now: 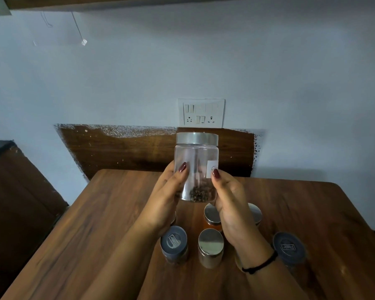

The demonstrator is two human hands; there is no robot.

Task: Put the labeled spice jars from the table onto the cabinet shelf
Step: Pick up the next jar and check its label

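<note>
A clear spice jar (197, 161) with a silver lid, a white label and dark spice at its bottom is held upright above the table. My left hand (168, 195) grips its left side and my right hand (230, 202) grips its right side, thumb on the label's lower edge. Below them several jars stand on the wooden table (95, 224): a dark-lidded jar (174, 243), a silver-lidded jar (210, 247), an orange-filled jar (211, 215), another silver-lidded jar (255, 213) partly behind my right wrist, and a dark-lidded jar (288, 247) at the right.
A switch and socket plate (201, 113) is on the wall behind the table, above a dark wooden board (126, 150). A wooden underside of a shelf or cabinet (117, 2) runs along the top edge. Dark furniture (15, 191) stands at the left.
</note>
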